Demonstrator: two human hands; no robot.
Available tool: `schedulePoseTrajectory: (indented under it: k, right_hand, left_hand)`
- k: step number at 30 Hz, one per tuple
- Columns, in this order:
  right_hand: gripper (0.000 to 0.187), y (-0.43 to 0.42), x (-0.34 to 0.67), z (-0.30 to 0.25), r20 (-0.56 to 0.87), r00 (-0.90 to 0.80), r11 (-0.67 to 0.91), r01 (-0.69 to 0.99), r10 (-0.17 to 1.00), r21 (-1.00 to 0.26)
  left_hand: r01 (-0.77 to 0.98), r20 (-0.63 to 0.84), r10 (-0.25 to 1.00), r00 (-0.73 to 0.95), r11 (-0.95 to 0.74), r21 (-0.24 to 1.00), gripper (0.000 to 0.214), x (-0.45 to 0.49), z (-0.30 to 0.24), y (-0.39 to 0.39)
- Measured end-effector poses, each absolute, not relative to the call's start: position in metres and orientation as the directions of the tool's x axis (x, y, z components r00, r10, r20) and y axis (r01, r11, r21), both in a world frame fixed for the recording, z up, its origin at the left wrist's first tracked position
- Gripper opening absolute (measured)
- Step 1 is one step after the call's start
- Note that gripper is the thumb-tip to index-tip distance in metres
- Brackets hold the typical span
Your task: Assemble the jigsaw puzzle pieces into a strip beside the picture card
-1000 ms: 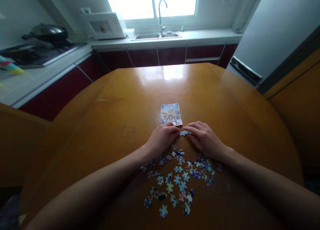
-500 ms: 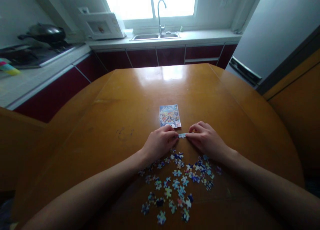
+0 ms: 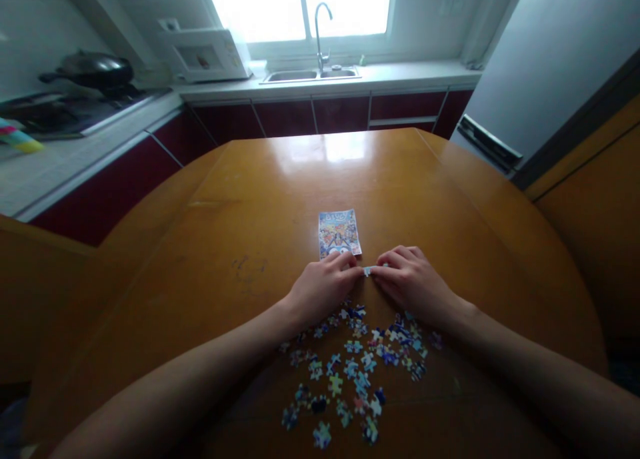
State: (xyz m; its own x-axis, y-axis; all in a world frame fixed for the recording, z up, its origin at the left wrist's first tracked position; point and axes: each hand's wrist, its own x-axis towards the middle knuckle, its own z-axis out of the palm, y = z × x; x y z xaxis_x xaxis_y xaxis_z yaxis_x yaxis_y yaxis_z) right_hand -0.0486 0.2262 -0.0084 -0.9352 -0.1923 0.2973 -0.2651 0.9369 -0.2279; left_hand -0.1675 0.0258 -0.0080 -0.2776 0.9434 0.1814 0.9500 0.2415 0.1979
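Note:
Between my two hands lies a short strip of pale blue jigsaw puzzle pieces (image 3: 367, 271), mostly covered by fingers. My left hand (image 3: 327, 282) grips its left end with thumb and fingers pressed together. At the right end, my right hand (image 3: 413, 279) pinches the strip in the same way. Just beyond my left hand is a colourful picture sheet (image 3: 339, 231), its lower edge partly hidden by the fingers. Many loose puzzle pieces (image 3: 353, 346) are scattered on the near side of both hands, some partly under my left wrist.
Everything rests on a large brown wooden table (image 3: 240, 206) with rounded sides. Past its far edge runs a counter with a sink (image 3: 295, 76) and a microwave (image 3: 207, 54). A wok (image 3: 95, 69) sits on the stove at left; a fridge (image 3: 545, 66) stands at right.
My left hand has slid slightly right along the strip, so less of it shows between my fingers. My right hand has barely moved.

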Motion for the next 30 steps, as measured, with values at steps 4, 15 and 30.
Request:
schedulePoseTrajectory:
  k: [4, 15, 30]
  right_hand:
    - [0.02, 0.225, -0.048, -0.01, 0.311, -0.932, 0.947, -0.255, -0.186, -0.198]
    - [0.017, 0.233, -0.058, -0.022, 0.359, -0.927, 0.732, -0.168, 0.111, -0.661]
    - [0.02, 0.208, -0.035, -0.004, 0.237, -0.971, 0.89, -0.069, 0.045, -0.45]
  left_hand:
    - [0.958, 0.195, 0.947, -0.255, 0.219, 0.187, 0.016, -0.168, -0.011, 0.029]
    - [0.925, 0.285, 0.906, -0.313, 0.222, 0.309, 0.016, -0.173, -0.022, 0.03]
    - [0.932, 0.381, 0.867, -0.321, 0.219, 0.288, 0.02, -0.162, -0.014, 0.013]
